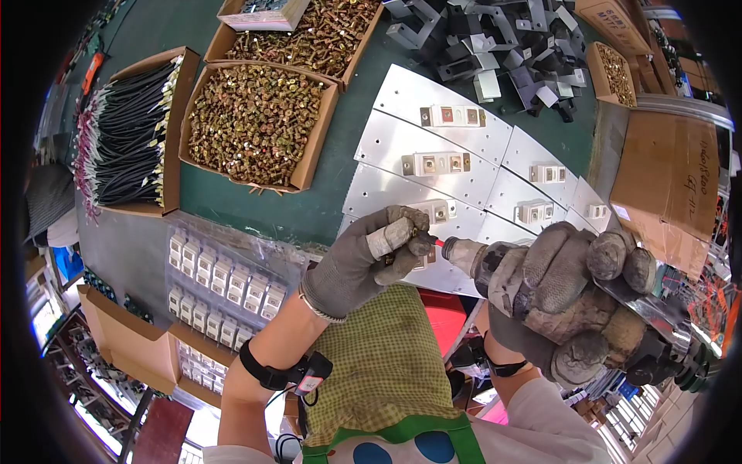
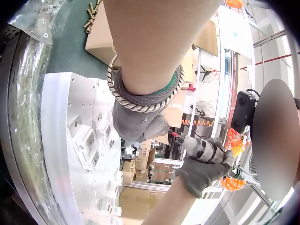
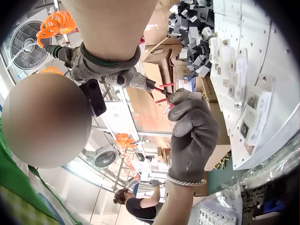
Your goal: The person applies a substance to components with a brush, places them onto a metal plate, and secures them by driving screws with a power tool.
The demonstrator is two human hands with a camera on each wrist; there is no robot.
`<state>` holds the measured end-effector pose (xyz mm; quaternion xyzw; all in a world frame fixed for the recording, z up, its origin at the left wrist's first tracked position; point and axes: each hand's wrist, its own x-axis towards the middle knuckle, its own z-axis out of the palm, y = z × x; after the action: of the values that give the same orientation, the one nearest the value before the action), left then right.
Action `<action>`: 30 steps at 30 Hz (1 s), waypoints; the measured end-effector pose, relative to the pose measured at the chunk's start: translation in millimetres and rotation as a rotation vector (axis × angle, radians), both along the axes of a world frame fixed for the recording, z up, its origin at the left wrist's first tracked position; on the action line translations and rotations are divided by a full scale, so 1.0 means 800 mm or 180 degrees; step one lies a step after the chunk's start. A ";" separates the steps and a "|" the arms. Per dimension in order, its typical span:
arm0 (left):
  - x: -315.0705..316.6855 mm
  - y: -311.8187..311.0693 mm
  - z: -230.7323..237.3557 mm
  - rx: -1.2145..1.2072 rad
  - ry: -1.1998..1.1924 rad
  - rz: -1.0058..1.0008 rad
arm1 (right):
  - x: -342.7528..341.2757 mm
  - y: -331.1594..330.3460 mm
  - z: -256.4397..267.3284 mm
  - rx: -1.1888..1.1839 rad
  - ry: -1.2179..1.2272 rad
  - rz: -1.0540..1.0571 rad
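Note:
My left hand (image 1: pixel 355 259), in a grey glove, pinches a small dark brassy screw (image 1: pixel 421 234) between thumb and fingertips; the fingers hide most of it. My gloved right hand (image 1: pixel 568 298) grips a power screwdriver (image 1: pixel 466 255) with a worn, taped body. Its red-collared bit (image 1: pixel 440 243) points left and meets the left fingertips at the screw. In the right wrist view the bit (image 3: pixel 159 90) reaches the curled left fingers (image 3: pixel 185 110). Beneath and beyond the hands lie silver metal plates (image 1: pixel 379 182) carrying white terminal blocks (image 1: pixel 437 163).
An open carton of brassy screws (image 1: pixel 255 124) stands at the back left, beside a box of black cables (image 1: pixel 131 135). Black metal brackets (image 1: pixel 495 46) are heaped at the back right. Bagged white blocks (image 1: pixel 224 282) lie at left. A large cardboard box (image 1: pixel 665 185) stands at right.

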<state>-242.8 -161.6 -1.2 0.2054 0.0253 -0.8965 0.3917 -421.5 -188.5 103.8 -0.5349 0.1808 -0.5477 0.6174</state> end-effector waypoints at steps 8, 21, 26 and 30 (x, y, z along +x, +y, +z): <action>0.000 -0.004 0.012 -0.0286 -0.1217 -0.0454 | -0.011 0.015 0.008 0.0760 0.0067 0.0060; -0.008 -0.003 0.003 -0.0183 -0.0908 -0.0513 | -0.016 0.005 -0.011 0.0193 -0.0012 0.0097; -0.009 -0.010 0.017 -0.0869 -0.2174 -0.0644 | -0.024 0.000 -0.020 0.0001 0.0108 0.0081; 0.005 -0.007 -0.011 -0.3142 -0.5045 -0.0279 | -0.035 0.011 -0.042 -0.0150 0.0391 -0.0530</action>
<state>-238.8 -167.2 -10.2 0.5680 -0.6407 -0.4181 0.3033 -449.8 -179.8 69.9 -0.5650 0.2492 -0.5674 0.5448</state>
